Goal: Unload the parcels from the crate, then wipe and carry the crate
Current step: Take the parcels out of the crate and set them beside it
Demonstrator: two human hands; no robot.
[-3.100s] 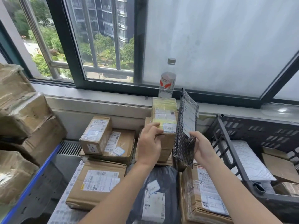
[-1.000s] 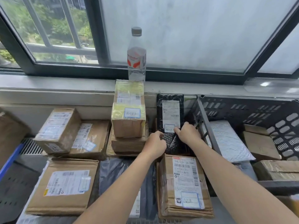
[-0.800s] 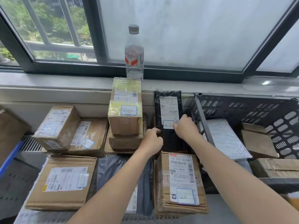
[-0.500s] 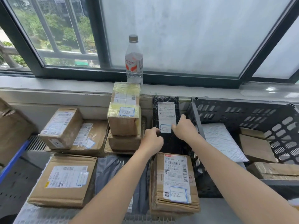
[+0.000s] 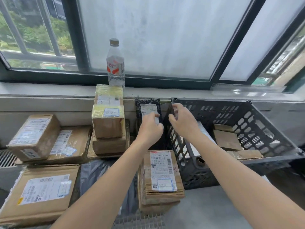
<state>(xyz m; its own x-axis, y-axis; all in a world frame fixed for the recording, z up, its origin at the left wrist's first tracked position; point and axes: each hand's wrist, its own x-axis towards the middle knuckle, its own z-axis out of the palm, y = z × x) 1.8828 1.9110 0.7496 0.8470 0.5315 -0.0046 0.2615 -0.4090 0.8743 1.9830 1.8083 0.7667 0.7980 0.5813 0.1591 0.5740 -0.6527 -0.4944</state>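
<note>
Parcel sorting or storage room. Cardboard parcels (image 5: 39, 194) bearing printed shipping labels lie stacked below a window sill (image 5: 49, 90), beside a perforated black plastic crate (image 5: 257, 129) holding further wrapped packages.

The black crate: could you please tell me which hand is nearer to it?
Right. The right hand is over the left wall of the crate; the left hand is farther left, before the black parcel.

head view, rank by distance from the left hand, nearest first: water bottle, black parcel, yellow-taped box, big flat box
1. black parcel, just beyond the left hand
2. yellow-taped box, to the left, atop a stack
3. water bottle, on the sill
4. big flat box, bottom left
</note>
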